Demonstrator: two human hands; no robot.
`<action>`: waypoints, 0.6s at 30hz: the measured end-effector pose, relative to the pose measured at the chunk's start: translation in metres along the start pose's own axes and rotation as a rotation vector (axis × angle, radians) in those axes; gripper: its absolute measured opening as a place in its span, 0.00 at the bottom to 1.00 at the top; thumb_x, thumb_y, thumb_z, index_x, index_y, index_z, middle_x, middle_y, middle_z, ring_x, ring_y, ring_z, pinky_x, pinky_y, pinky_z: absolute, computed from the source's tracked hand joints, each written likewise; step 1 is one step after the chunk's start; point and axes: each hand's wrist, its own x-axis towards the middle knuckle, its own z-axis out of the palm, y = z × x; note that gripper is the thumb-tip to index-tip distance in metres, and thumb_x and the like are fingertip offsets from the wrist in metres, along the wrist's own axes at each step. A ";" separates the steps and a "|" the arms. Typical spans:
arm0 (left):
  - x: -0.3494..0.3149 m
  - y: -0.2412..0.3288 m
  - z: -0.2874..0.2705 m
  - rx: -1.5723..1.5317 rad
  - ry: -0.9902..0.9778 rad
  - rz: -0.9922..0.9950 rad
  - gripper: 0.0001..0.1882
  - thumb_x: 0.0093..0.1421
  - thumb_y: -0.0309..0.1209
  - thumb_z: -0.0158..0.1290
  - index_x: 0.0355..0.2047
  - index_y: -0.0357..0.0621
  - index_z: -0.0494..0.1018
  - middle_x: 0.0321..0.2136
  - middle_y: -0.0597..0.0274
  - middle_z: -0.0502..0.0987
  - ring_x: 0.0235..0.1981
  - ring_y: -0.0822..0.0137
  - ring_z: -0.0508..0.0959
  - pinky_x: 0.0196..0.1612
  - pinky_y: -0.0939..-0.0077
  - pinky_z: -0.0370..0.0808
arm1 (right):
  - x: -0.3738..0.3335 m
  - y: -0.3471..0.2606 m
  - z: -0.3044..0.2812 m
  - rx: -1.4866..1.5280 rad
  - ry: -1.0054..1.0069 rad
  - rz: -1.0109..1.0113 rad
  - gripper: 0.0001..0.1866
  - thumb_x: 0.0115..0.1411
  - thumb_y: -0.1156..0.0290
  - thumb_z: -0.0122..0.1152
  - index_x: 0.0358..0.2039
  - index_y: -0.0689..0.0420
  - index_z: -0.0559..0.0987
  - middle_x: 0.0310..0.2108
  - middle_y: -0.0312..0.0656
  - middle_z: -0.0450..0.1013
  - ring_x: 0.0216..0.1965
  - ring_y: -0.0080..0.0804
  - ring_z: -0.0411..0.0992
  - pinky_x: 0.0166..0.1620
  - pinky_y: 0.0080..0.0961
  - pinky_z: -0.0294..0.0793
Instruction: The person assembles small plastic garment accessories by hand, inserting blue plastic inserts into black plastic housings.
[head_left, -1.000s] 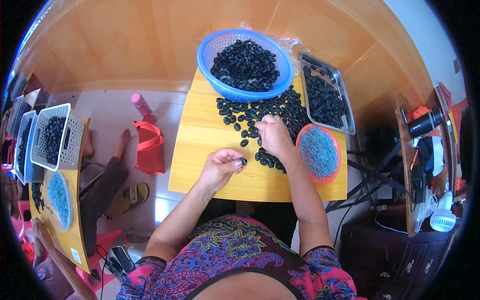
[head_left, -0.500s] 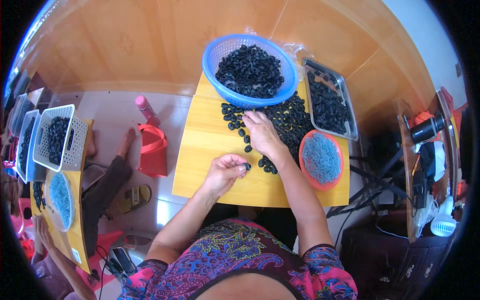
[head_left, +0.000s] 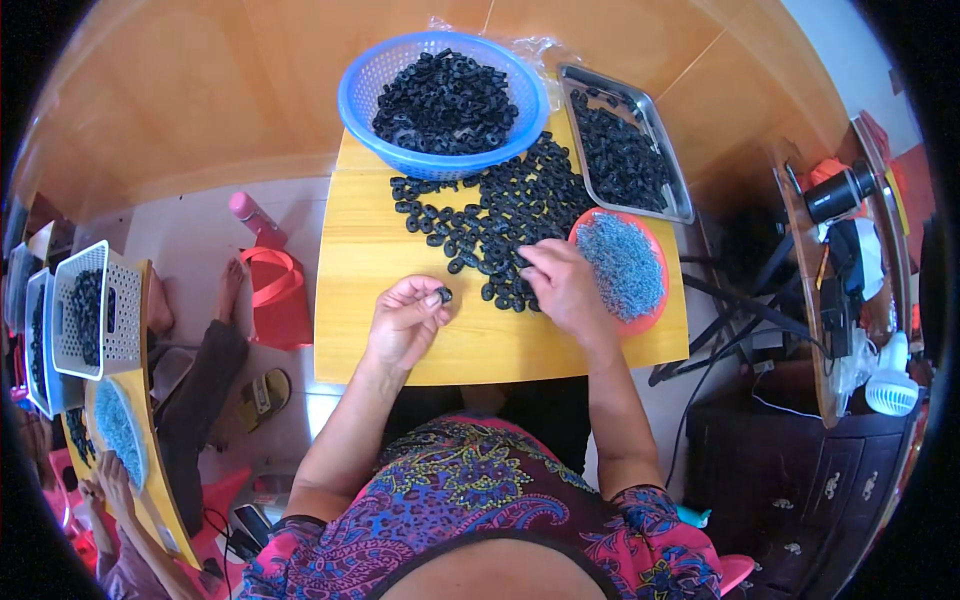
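Between the thumb and forefinger of my left hand [head_left: 404, 320], held above the yellow tabletop [head_left: 350, 345], is a small black ring-shaped piece [head_left: 444, 294]. My right hand [head_left: 565, 285] hovers at the near right of a spread of loose black pieces [head_left: 485, 215], close to an orange-red plate [head_left: 664, 268] heaped with small silvery-blue metal parts [head_left: 618, 262] that look like screws. Its fingertips are bent together; whatever is in them is too small to name. Behind the spread stands a blue perforated basket [head_left: 360, 125] full of similar black pieces.
A metal tray [head_left: 683, 206] of black pieces lies at the table's right. Left of the table are a red bag [head_left: 278, 300] and a pink bottle [head_left: 250, 212]. Another person's hands [head_left: 115, 485] rest by a second table with a white basket [head_left: 122, 310]. Shelving holds a small fan [head_left: 890, 385].
My right hand has gone from the pieces beside the blue basket to near the orange-red plate. More pieces lie spread toward me. The left hand keeps its black piece; the view has shifted.
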 end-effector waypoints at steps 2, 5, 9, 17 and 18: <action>0.000 0.000 0.000 0.011 0.000 -0.002 0.06 0.56 0.19 0.52 0.35 0.34 0.74 0.29 0.54 0.78 0.25 0.66 0.75 0.32 0.77 0.73 | 0.001 -0.002 0.015 -0.005 -0.022 -0.057 0.13 0.47 0.78 0.63 0.36 0.60 0.79 0.34 0.46 0.73 0.38 0.43 0.70 0.42 0.31 0.71; 0.000 0.000 0.003 0.004 0.004 -0.007 0.06 0.56 0.20 0.52 0.35 0.34 0.74 0.28 0.54 0.77 0.25 0.66 0.75 0.32 0.77 0.73 | 0.005 -0.004 0.034 -0.074 -0.080 -0.100 0.12 0.46 0.78 0.63 0.34 0.60 0.79 0.33 0.44 0.73 0.35 0.43 0.69 0.41 0.33 0.71; 0.000 0.001 0.000 0.008 0.008 0.002 0.05 0.56 0.20 0.52 0.34 0.34 0.74 0.27 0.54 0.77 0.25 0.66 0.75 0.32 0.76 0.73 | 0.009 -0.011 0.032 0.018 -0.033 -0.100 0.13 0.48 0.79 0.61 0.37 0.61 0.79 0.36 0.47 0.74 0.38 0.45 0.70 0.42 0.33 0.71; 0.001 0.001 0.002 -0.025 0.018 -0.014 0.06 0.56 0.20 0.52 0.34 0.35 0.74 0.28 0.54 0.77 0.27 0.66 0.75 0.33 0.75 0.73 | 0.005 -0.013 0.030 -0.375 -0.122 -0.149 0.22 0.53 0.64 0.58 0.44 0.68 0.74 0.53 0.53 0.65 0.56 0.47 0.62 0.58 0.40 0.60; 0.002 0.000 0.000 -0.012 -0.005 -0.009 0.06 0.56 0.21 0.52 0.35 0.36 0.74 0.29 0.55 0.77 0.28 0.65 0.74 0.34 0.74 0.71 | -0.002 -0.021 0.040 -0.363 -0.225 -0.084 0.27 0.56 0.60 0.55 0.50 0.68 0.70 0.57 0.55 0.61 0.60 0.49 0.56 0.62 0.42 0.53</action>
